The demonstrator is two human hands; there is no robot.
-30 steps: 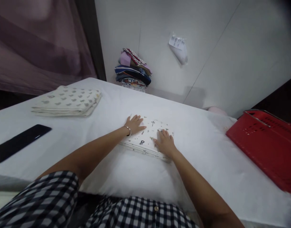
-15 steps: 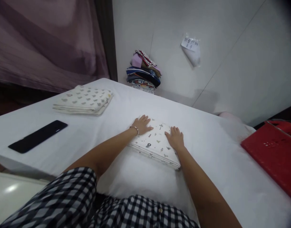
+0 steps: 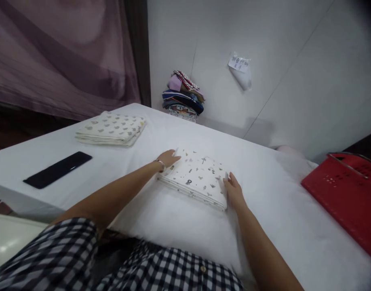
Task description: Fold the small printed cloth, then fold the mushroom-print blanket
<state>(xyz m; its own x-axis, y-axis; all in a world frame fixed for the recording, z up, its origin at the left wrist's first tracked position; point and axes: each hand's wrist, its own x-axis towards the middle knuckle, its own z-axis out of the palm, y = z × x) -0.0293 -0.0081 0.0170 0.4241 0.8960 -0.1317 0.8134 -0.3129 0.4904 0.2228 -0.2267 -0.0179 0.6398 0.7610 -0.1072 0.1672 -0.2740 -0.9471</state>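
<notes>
A folded white cloth (image 3: 197, 178) with small printed figures lies flat in front of me on the white-covered table. At its left edge is my left hand (image 3: 169, 158), wearing a bracelet; the thumb rests on the top layer and the other fingers curl round the side. My right hand (image 3: 235, 192) holds the right edge in the same way, thumb on top, its lower fingers partly hidden. Farther back on the left lies a second folded cloth (image 3: 112, 129) with a grey leaf-like print, touched by neither hand.
A black flat object (image 3: 57, 169) like a phone lies on the left of the white table (image 3: 282, 206). On the right stands a red basket (image 3: 340, 198). Beyond the far edge is a stack of folded clothes (image 3: 183, 97) by the wall, where a paper (image 3: 240, 70) hangs.
Both hands have slid outward from the top of the cloth to its left and right edges. Their flat, spread fingers have curled round the sides. The view has shifted slightly.
</notes>
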